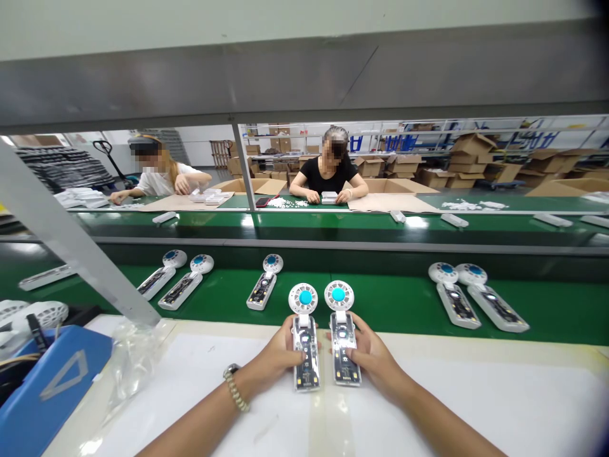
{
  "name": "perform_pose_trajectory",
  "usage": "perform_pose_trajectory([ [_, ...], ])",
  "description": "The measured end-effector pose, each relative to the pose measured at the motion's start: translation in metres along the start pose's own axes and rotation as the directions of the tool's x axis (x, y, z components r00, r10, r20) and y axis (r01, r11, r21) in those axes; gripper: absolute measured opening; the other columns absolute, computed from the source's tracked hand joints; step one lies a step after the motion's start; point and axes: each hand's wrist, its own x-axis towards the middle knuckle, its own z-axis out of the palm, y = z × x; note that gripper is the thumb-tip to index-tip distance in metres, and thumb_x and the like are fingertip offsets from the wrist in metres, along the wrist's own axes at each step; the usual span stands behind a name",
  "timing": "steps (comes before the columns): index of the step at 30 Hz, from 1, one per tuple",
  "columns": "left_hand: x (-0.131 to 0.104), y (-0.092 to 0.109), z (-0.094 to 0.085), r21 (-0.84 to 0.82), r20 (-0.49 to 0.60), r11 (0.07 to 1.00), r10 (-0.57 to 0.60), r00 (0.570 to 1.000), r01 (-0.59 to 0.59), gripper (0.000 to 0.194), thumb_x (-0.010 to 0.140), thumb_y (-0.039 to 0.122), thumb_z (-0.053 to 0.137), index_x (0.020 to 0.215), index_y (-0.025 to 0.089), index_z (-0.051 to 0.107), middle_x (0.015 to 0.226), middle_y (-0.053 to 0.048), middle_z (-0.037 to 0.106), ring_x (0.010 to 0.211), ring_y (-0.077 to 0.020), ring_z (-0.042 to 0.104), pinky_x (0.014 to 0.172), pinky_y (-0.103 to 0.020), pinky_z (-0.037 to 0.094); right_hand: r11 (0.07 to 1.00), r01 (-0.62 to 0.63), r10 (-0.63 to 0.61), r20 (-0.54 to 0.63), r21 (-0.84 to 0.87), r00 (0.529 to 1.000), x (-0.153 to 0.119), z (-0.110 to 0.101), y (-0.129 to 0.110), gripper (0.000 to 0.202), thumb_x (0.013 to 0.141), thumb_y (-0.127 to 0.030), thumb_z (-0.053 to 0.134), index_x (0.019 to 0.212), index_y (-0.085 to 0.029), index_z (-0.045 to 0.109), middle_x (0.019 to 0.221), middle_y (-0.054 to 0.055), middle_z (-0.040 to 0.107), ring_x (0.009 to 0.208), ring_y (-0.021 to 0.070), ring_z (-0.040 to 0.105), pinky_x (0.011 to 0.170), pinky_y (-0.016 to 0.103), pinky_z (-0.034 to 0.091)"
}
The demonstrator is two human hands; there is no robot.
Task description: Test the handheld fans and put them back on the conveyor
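Observation:
My left hand (285,349) is closed round a white handheld fan (304,308) with a blue hub and a clear front over its circuit board. A matching handheld fan (339,304) is gripped in my right hand (366,349). Both are upright side by side, a small gap apart, above the near edge of the white worktable (404,419). Each thumb lies on the clear front, near the small buttons. My other fingers wrap behind the bodies and are partly hidden.
Several similar fans (264,282) lie on the green conveyor belt (356,304). A blue bin (57,393) stands at left by a slanted metal post (80,235). Two people (328,168) work across the line. A wide shelf (304,76) hangs overhead.

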Motion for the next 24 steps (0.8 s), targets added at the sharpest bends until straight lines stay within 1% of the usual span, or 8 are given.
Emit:
perform_pose_trajectory([
  [5,-0.0009,0.0024,0.002,-0.008,-0.006,1.0,-0.014,1.0,0.014,0.059,0.056,0.018,0.074,0.105,0.021,0.042,0.093,-0.005,0.058,0.09,-0.0219,0.057,0.075,-0.031,0.04,1.0,-0.011,0.011,0.009,0.016,1.0,-0.0002,-0.0006,0.0001,0.072,0.06,-0.03,0.075,0.122,-0.025,0.037,0.105,0.01,0.062,0.1,0.0295,0.057,0.084,0.044,0.043],
  [10,-0.0014,0.0025,0.0025,-0.007,-0.003,1.0,-0.019,1.0,0.019,0.062,0.056,0.02,0.075,0.108,0.02,0.041,0.092,-0.006,0.059,0.089,-0.022,0.057,0.073,-0.03,0.04,1.0,-0.004,0.004,0.004,0.001,1.0,-0.0003,-0.0001,-0.0021,0.069,0.059,-0.03,0.075,0.119,-0.026,0.041,0.103,0.01,0.063,0.096,0.0286,0.059,0.083,0.044,0.043],
  [14,-0.0006,0.0005,0.0009,-0.014,0.006,1.0,-0.001,1.0,0.001,0.058,0.057,0.019,0.075,0.106,0.021,0.044,0.093,-0.006,0.059,0.092,-0.0222,0.057,0.077,-0.032,0.041,1.0,-0.004,0.004,0.015,0.002,1.0,-0.0008,0.0009,-0.0035,0.068,0.06,-0.029,0.075,0.119,-0.027,0.041,0.103,0.009,0.063,0.097,0.0279,0.058,0.084,0.043,0.043],
  [17,-0.001,0.0005,0.0004,-0.027,0.006,1.0,0.003,1.0,-0.003,0.056,0.058,0.017,0.074,0.107,0.021,0.045,0.097,-0.006,0.057,0.094,-0.0222,0.056,0.08,-0.033,0.04,1.0,0.0,0.0,0.004,0.008,1.0,-0.0006,0.0003,-0.0015,0.07,0.059,-0.031,0.076,0.119,-0.026,0.04,0.103,0.01,0.062,0.1,0.0296,0.057,0.085,0.045,0.042],
  [21,-0.002,0.004,0.0029,-0.043,0.007,0.999,-0.023,1.0,0.024,0.059,0.058,0.014,0.073,0.11,0.02,0.045,0.097,-0.006,0.058,0.093,-0.0214,0.057,0.075,-0.029,0.041,0.999,0.002,-0.001,-0.023,0.034,1.0,-0.0003,0.0004,-0.0002,0.072,0.058,-0.028,0.077,0.119,-0.025,0.039,0.102,0.01,0.063,0.104,0.0302,0.055,0.084,0.044,0.042],
  [24,-0.0015,0.0071,0.006,-0.061,-0.018,0.998,-0.026,0.999,0.025,0.059,0.055,0.014,0.075,0.107,0.021,0.048,0.1,-0.005,0.06,0.09,-0.0201,0.058,0.072,-0.026,0.042,0.997,-0.036,0.035,0.02,0.073,0.999,-0.0011,0.0045,-0.0066,0.068,0.057,-0.025,0.077,0.116,-0.026,0.043,0.096,0.006,0.065,0.096,0.0271,0.059,0.08,0.04,0.045],
])
